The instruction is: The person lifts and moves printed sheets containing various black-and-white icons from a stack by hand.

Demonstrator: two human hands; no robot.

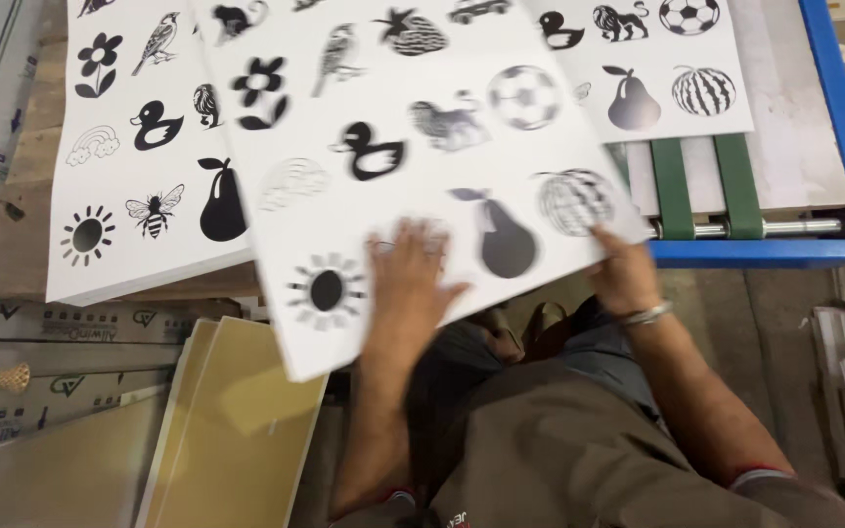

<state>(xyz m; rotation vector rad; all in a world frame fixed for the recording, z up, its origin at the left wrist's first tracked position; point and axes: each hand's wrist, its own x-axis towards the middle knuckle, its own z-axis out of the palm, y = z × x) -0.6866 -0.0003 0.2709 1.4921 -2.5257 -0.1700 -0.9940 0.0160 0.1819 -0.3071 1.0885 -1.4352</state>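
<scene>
The white printed sheet (pixel 422 166) (black animal, fruit and sun pictures, blurred) lies tilted under the flat, spread left hand (pixel 413 279); the right hand (pixel 623 274) pinches its near corner. Held only there, it could slip askew off the stack (pixel 139 147) beyond the left hand.

Bright, even overhead light; no glare on the white printed sheet (pixel 422 147). Motion blur smears that sheet and left hand (pixel 411 284), centre to 6 o'clock. Stack (pixel 139 147) at 10 o'clock sharp. Soft shadows below.
</scene>
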